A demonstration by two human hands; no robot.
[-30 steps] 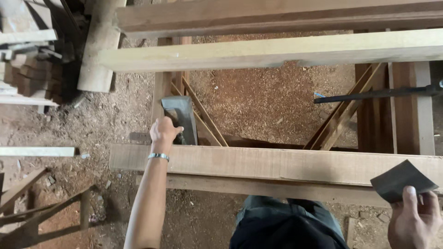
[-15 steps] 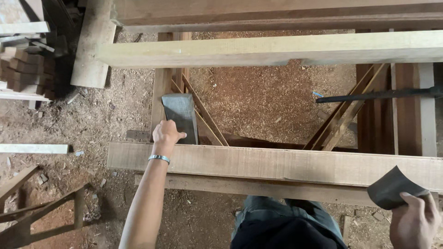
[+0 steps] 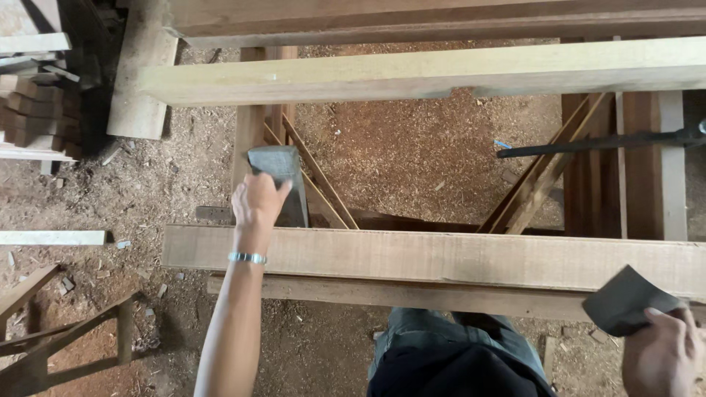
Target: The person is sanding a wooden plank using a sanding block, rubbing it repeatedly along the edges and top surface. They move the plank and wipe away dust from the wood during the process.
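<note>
Over the near plank (image 3: 441, 257), the left hand (image 3: 257, 202) grips a grey sanding sheet (image 3: 283, 180) by its edge; the right hand (image 3: 662, 353) pinches another dark sheet (image 3: 625, 301). Both look light and floppy, best held flat.

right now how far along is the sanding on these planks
Done: pale wooden planks lie across the dark wooden trestle frame; how much is sanded I can't tell. In hand: left hand grips a grey sheet of sandpaper beyond the near plank; right hand holds a dark folded sheet. Left: neither sheet visibly touches a plank face.
</note>
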